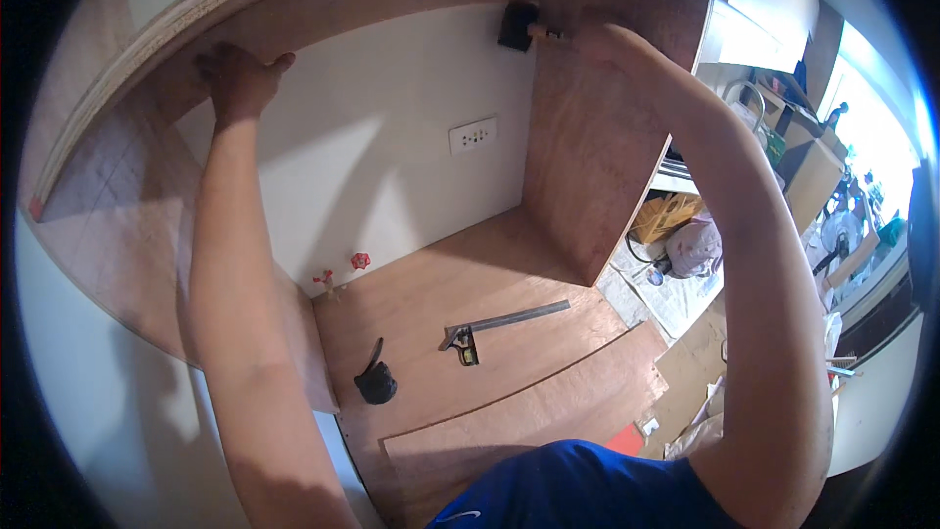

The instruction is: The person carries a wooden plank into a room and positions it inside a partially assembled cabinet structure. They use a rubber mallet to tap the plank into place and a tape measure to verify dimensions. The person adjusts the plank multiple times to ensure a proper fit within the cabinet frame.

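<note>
Inside a plywood cabinet, my left hand (240,83) is raised at the upper left, its fingers spread and pressed against a wooden strip (372,20) that runs along the top of the white back wall. Up in the far right corner, my right hand (599,37) is closed around the short, light handle of a mallet (517,26) with a black, blocky head. That head is up against the end of the strip, by the wooden side panel (597,147); whether they touch I cannot tell. Shadow partly hides my right fingers.
A combination square (509,318) and a black rounded tool (375,384) lie on the plywood base, behind a loose board (529,392). Red valve handles (360,261) and a socket plate (473,136) are on the wall. Right of the cabinet stand a basket (666,217) and clutter.
</note>
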A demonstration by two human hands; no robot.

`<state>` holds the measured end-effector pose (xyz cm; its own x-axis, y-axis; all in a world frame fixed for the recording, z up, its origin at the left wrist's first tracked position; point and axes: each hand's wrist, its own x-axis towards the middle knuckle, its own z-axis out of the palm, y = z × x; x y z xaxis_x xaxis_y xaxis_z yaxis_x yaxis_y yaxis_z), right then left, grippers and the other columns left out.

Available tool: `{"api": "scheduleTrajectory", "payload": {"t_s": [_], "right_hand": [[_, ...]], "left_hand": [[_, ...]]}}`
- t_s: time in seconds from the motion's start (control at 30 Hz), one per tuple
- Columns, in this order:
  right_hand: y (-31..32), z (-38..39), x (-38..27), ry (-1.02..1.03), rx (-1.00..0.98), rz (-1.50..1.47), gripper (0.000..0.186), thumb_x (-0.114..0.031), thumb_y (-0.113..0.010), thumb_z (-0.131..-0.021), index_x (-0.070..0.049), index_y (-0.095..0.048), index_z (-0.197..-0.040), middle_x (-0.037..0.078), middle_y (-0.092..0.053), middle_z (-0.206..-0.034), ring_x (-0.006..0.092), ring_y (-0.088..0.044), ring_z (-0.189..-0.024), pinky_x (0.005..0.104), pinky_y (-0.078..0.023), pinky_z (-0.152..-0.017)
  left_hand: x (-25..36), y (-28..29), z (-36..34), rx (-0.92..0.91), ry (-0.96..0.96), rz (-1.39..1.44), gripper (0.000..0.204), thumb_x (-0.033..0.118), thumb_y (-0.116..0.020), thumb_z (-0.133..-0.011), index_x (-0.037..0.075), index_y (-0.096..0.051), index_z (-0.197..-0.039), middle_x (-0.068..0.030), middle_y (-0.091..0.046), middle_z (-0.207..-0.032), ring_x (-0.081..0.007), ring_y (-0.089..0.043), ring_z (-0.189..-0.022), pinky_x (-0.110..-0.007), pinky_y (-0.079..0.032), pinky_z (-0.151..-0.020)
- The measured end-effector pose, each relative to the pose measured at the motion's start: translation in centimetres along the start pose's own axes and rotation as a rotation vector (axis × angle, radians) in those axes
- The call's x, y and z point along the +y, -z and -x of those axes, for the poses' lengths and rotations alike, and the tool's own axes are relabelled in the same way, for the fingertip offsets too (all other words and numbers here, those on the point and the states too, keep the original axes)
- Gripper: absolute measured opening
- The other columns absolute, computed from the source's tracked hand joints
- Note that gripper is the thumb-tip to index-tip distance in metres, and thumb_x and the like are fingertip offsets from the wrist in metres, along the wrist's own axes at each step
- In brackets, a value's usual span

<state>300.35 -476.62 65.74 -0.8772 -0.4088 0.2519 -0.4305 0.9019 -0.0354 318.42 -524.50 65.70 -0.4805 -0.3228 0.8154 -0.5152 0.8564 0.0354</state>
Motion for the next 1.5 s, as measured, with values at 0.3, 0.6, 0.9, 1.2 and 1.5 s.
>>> {"api": "scheduleTrajectory", "payload": {"t_s": [0.3,0.6,0.9,1.2,1.5], "right_hand": [[1.0,0.0,-0.9,-0.003,0.030,-0.096,0.021,-0.014,-0.059,-0.094,0.000,-0.074,-0.100,0.016,-0.068,-0.072,0.0259,-0.063,-0.054,0.0447,-0.051,-0.047],[0.2,-0.4,-0.6,0.021,0.042,-0.095,0.043,-0.037,-0.062,-0.092,0.000,-0.070,-0.112,0.022,-0.070,-0.090,0.0310,-0.068,-0.078,0.0455,-0.055,-0.065],[-1.8,4.5,-10.0,0.186,0.014,-0.066,0.054,-0.056,-0.066,-0.095,-0.009,-0.073,-0.121,0.021,-0.072,-0.114,0.0382,-0.070,-0.108,0.0488,-0.057,-0.091],[-4.5,6.3,-27.1,0.510,-0.097,-0.059,0.030,-0.033,-0.058,-0.104,-0.011,-0.074,-0.116,0.015,-0.074,-0.109,0.0352,-0.071,-0.104,0.0505,-0.056,-0.091],[-2.6,1.4,-39.5,0.762,0.014,0.032,0.041,-0.040,-0.055,-0.103,-0.005,-0.073,-0.118,0.020,-0.071,-0.119,0.0381,-0.068,-0.113,0.0528,-0.054,-0.097]], "left_hand": [[-1.6,-1.7,0.4,0.099,-0.055,-0.038,0.123,0.069,-0.075,-0.080,-0.022,-0.028,-0.149,-0.0433,-0.031,-0.155,-0.0652,-0.020,-0.146,-0.068,-0.019,-0.120],[-2.3,-1.3,0.3,0.122,-0.172,0.175,0.117,0.064,-0.078,-0.079,-0.018,-0.032,-0.148,-0.0422,-0.035,-0.153,-0.0579,-0.026,-0.147,-0.057,-0.019,-0.125],[-5.6,-1.0,3.9,0.274,0.097,0.117,0.109,0.056,-0.079,-0.082,-0.010,-0.031,-0.155,-0.0310,-0.030,-0.162,-0.0466,-0.020,-0.154,-0.049,-0.019,-0.128],[-1.3,3.6,3.9,-0.028,0.271,0.130,0.108,0.061,-0.073,-0.084,-0.001,-0.027,-0.160,-0.0326,-0.024,-0.164,-0.0500,-0.021,-0.153,-0.063,-0.029,-0.120],[-1.9,3.6,-1.3,-0.173,0.228,0.266,0.087,0.074,-0.050,-0.092,0.005,-0.058,-0.145,-0.0264,-0.049,-0.153,-0.0526,-0.030,-0.149,-0.067,-0.015,-0.122]]}}
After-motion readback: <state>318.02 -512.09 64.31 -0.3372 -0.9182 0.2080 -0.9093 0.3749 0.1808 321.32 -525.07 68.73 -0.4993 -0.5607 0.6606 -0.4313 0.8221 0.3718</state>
